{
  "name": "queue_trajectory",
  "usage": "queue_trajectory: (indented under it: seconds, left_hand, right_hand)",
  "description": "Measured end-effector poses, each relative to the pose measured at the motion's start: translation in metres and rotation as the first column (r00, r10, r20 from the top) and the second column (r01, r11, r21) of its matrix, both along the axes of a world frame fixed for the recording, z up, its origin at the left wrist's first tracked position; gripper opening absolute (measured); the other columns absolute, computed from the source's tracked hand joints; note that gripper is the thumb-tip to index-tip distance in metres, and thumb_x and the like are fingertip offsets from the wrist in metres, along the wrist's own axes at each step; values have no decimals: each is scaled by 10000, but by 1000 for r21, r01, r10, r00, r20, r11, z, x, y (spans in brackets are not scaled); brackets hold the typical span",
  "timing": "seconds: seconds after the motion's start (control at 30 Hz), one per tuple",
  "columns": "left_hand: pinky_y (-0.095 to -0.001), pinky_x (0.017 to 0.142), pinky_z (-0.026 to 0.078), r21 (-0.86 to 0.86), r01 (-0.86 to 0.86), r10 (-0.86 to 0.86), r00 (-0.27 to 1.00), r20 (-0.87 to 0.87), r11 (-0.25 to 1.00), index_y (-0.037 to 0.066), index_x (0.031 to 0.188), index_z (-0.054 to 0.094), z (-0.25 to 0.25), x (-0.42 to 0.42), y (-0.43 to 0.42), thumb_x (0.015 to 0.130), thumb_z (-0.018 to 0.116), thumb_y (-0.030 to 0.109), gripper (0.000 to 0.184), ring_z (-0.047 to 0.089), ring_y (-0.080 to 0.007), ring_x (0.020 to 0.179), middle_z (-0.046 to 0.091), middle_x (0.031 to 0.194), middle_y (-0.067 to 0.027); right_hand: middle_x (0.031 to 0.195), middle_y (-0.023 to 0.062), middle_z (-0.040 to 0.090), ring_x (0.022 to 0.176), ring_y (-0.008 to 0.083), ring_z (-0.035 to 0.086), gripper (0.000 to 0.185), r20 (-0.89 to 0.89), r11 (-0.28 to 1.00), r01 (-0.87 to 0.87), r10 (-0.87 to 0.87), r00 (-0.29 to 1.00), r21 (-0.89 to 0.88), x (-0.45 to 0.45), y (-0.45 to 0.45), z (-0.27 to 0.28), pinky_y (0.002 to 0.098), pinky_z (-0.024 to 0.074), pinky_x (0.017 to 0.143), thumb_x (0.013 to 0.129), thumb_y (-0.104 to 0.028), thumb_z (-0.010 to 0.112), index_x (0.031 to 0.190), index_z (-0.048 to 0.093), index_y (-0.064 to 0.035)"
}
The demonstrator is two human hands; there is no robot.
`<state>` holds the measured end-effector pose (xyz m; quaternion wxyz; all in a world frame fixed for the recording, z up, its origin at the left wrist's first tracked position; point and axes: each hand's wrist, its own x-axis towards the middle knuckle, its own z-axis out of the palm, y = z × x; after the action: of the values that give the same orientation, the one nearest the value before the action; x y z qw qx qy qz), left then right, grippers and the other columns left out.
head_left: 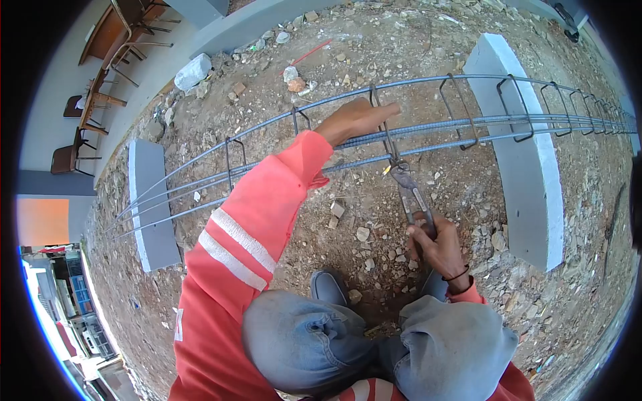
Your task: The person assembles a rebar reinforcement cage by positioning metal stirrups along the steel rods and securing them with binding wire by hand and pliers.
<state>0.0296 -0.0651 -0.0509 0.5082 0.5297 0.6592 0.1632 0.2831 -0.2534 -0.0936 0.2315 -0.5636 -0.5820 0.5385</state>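
Long steel bars (pixel 435 125) with square wire stirrups (pixel 515 109) around them run across the view above the ground. My left hand (pixel 358 120) lies over the upper bars beside a stirrup, its fingers pointing right; what its fingers grip underneath is hidden. In my right hand (pixel 438 248) is a pair of pliers (pixel 408 190), held by the handles. The jaws of the pliers are at the lower bar, where it meets the stirrup near my left hand.
Grey-white blocks stand under the bars, one at the left (pixel 152 204) and one at the right (pixel 521 180). Rubble covers the ground around my shoes (pixel 328 287). Chairs (pixel 65 160) stand at the upper left, near a white stone (pixel 192 72).
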Motion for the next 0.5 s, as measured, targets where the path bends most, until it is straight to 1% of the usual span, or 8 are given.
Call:
queue_trajectory:
  seconds: [0.07,0.1,0.13,0.2,0.23,0.4,0.47,0.5]
  left_hand:
    - [-466,657,516,242,236,-94,871,-482,941,-90,816,662,33,-2,-19,860,652,516,608,652,-341,689,645,710,-203]
    - [-421,663,511,434,261,-48,896,-442,862,-68,824,676,46,-3,-36,868,667,439,509,656,-298,704,656,742,-195]
    - [-375,668,507,608,274,-15,918,-396,745,-46,832,690,58,-4,-57,875,682,361,410,660,-256,719,667,774,-186]
    - [-315,601,453,673,158,-54,984,-172,722,-8,720,631,75,-6,-98,862,701,211,271,580,-188,625,604,671,-121]
    - [-300,584,433,673,115,-39,991,-127,731,-7,684,593,70,-7,-119,858,690,144,249,556,-168,606,574,646,-103]
    - [-279,649,458,467,-167,72,974,214,868,17,899,612,-11,-15,-198,918,633,65,55,567,-142,682,620,768,-40]
    - [-285,699,491,230,-295,190,901,391,927,30,1050,635,-36,-11,-203,942,617,68,116,605,-150,754,649,868,-32]
    - [-305,782,510,136,-275,173,846,504,952,56,1222,563,-43,-5,-200,961,609,90,268,623,-168,874,638,1002,-44]
  right_hand:
    - [699,51,599,463,150,567,463,-611,866,-325,28,791,-381,-2,2,-3,284,474,434,914,-202,706,1289,499,-26]
    - [669,69,567,422,130,548,590,-907,633,-652,-244,344,-417,3,3,-21,247,467,388,898,-203,701,1365,383,-33]
    - [669,69,567,422,130,548,590,-909,634,-653,-244,339,-414,-2,3,-29,247,467,388,898,-203,701,1365,383,-33]
    - [651,67,525,416,108,535,646,-760,407,-907,-622,-186,-111,-17,-1,-39,221,448,344,894,-213,677,1387,301,-30]
    - [691,107,532,403,125,529,637,-734,408,-910,-639,-230,-69,-20,-1,-39,216,438,316,909,-223,632,1389,257,-33]
    - [775,133,545,445,134,530,559,-830,528,-807,-550,-89,-263,2,2,-21,254,471,364,1011,-383,513,1377,351,7]
    - [778,77,537,473,119,511,563,-810,656,-494,-351,470,-571,5,6,-16,250,475,411,1050,-439,457,1372,405,20]
    - [763,19,511,476,90,480,546,-800,643,-486,-393,453,-591,13,4,-39,235,457,432,1062,-452,440,1368,438,0]
